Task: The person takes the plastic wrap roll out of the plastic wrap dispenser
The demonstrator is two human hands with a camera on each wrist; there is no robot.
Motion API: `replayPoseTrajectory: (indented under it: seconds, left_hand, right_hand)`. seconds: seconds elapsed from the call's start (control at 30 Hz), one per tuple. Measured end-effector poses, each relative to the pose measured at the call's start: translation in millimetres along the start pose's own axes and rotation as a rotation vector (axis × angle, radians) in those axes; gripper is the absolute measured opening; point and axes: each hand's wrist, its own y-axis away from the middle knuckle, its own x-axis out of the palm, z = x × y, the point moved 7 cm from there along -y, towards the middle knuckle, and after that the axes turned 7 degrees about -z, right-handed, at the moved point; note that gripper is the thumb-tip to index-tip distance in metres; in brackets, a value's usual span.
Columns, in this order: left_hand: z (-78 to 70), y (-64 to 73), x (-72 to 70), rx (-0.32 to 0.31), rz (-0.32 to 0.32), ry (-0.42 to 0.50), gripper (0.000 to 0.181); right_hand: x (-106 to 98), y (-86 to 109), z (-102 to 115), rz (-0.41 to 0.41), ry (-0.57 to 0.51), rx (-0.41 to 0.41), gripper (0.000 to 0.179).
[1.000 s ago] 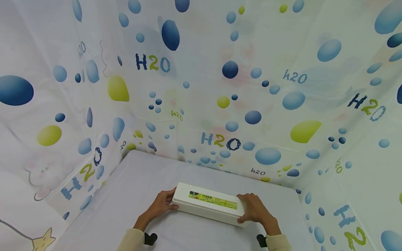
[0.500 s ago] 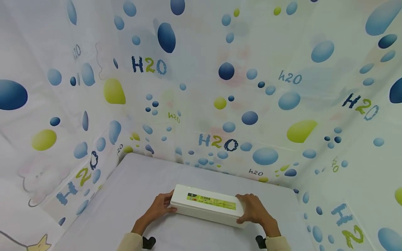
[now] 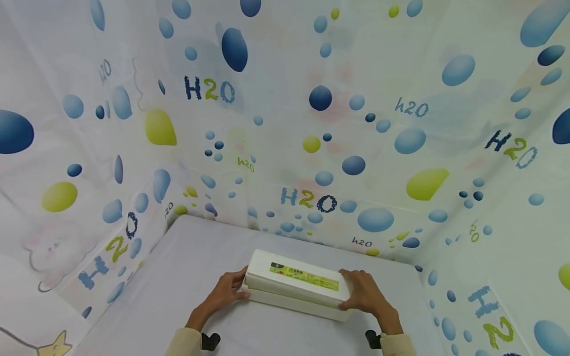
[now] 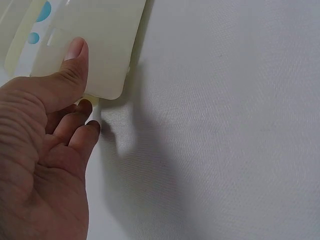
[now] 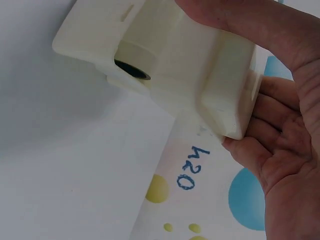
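A long white cling film dispenser lies on the table; its lid (image 3: 262,264) bears a green label (image 3: 305,276). The lid stands tilted above the base (image 3: 294,303), with a gap along the front. My left hand (image 3: 224,291) holds the left end of the base, thumb on the front face and fingers behind, as the left wrist view shows the thumb (image 4: 76,55) pressed flat. At the other end my right hand (image 3: 367,294) grips the lid between thumb and fingers. In the right wrist view, a dark round roll end (image 5: 132,70) shows in the opening.
A white cloth covers the table (image 3: 200,242). Curtains (image 3: 276,99) printed with blue and green dots and H2O lettering enclose it at the back and both sides. Black wrist mounts (image 3: 211,341) sit at both sleeves.
The lid has risen off the base and tilted, opening a gap at the front. My right hand has gone up slightly with it; the left hand stays on the base.
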Motion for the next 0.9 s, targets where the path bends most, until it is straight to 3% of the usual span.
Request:
replayPoseTrajectory:
  seconds: [0.3, 0.6, 0.9]
  left_hand:
    - [7.1, -1.7, 0.4, 0.011, 0.015, 0.053, 0.09]
    - [8.1, -3.8, 1.9, 0.026, 0.028, 0.09, 0.09]
    - [6.6, -3.0, -0.1, 0.017, 0.014, 0.065, 0.09]
  right_hand:
    - [-7, 8.9, -12, -0.012, 0.001, 0.103, 0.079]
    - [-19, 24.3, -25, -0.064, 0.004, 0.127, 0.077]
    - [-28, 35.6, -33, -0.077, -0.011, 0.161, 0.071]
